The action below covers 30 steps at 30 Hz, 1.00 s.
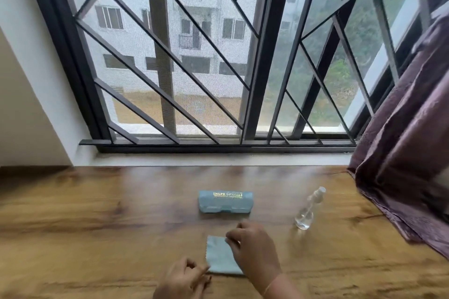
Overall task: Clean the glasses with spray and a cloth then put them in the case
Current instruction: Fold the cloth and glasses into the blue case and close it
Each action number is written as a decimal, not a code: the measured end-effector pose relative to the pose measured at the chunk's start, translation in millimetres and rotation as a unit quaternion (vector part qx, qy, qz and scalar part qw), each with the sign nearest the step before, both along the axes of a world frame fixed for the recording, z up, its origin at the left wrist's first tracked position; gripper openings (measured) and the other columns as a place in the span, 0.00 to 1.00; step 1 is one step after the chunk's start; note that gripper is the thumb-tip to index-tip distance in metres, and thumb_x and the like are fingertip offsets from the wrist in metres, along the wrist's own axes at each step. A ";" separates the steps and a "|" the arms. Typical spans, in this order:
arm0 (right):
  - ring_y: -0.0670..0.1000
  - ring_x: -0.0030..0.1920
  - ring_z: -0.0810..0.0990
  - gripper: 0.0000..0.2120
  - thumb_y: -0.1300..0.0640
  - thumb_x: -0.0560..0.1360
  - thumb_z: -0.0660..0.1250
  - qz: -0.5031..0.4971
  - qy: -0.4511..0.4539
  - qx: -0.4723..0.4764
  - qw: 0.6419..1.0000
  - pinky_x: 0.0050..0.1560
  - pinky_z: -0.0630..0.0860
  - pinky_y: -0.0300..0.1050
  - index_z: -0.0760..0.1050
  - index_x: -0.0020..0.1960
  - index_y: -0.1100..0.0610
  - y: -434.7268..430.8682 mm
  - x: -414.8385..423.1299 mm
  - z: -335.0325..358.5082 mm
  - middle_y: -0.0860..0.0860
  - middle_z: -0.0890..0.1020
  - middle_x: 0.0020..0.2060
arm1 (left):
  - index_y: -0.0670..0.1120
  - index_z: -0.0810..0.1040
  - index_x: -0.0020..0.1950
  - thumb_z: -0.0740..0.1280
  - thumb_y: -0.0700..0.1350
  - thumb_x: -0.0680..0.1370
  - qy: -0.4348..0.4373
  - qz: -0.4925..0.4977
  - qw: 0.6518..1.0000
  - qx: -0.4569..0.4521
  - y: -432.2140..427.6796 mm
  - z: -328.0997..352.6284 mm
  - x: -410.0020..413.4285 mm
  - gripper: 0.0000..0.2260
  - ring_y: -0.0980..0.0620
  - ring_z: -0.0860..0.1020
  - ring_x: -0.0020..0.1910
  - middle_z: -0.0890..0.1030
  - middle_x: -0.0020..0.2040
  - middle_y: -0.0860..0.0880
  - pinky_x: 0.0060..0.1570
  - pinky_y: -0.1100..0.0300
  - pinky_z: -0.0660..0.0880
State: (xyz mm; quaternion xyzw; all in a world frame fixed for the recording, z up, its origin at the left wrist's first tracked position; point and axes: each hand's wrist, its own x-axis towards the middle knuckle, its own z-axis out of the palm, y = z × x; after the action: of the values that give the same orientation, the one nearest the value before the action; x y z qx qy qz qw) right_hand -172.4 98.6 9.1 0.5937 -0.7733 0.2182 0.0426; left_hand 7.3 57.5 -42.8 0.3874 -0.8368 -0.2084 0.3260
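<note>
Partly under the right hand (252, 250) lies the cloth (220, 258).

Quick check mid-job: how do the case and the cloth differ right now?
The case is a boxy, closed shell with gold lettering; the cloth is a flat, plain square. The case sits farther back, untouched; the cloth lies nearer, partly covered by the right hand. Both are light blue and rest on the wooden table.

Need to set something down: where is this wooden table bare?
The wooden table is bare left of the closed light-blue glasses case and flat blue cloth, and between case and clear spray bottle. Crowded at the cloth: left hand and right hand.
</note>
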 end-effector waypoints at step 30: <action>0.36 0.37 0.74 0.21 0.71 0.65 0.67 0.105 -0.292 0.080 0.947 0.38 0.66 0.27 0.74 0.31 0.44 -24.4 -53.7 1.0 0.44 0.74 0.34 | 0.51 0.76 0.28 0.66 0.50 0.68 -0.012 0.146 0.957 -0.251 23.0 9.5 -48.5 0.09 0.49 0.67 0.28 0.72 0.25 0.52 0.26 0.59 0.64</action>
State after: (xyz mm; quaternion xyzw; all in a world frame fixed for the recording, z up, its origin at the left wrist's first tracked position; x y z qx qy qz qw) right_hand -226.1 74.2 10.1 0.5829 -0.7003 0.3228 -0.2562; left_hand -41.2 80.5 -33.3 0.4136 -0.8005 0.0626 0.4292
